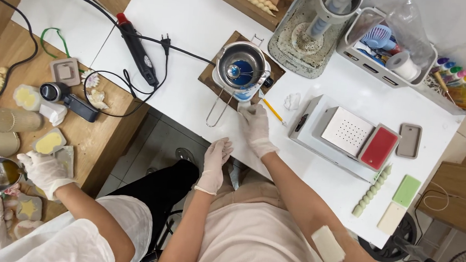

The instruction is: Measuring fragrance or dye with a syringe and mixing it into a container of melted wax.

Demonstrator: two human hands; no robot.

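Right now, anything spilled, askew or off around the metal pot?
Mostly tidy. The metal pot sits on a brown board turned askew to the white table edge. A crumpled white wad lies loose beside it. The right hand rests below the pot; no spill visible.

White disposable gloves on left hand [216, 158] and right hand [256, 128], pale pink top, white patch on right forearm [327, 246]

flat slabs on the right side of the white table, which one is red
The red slab lying on the white machine, beside its perforated white plate. The others are grey, green and cream, all lying on the table itself.
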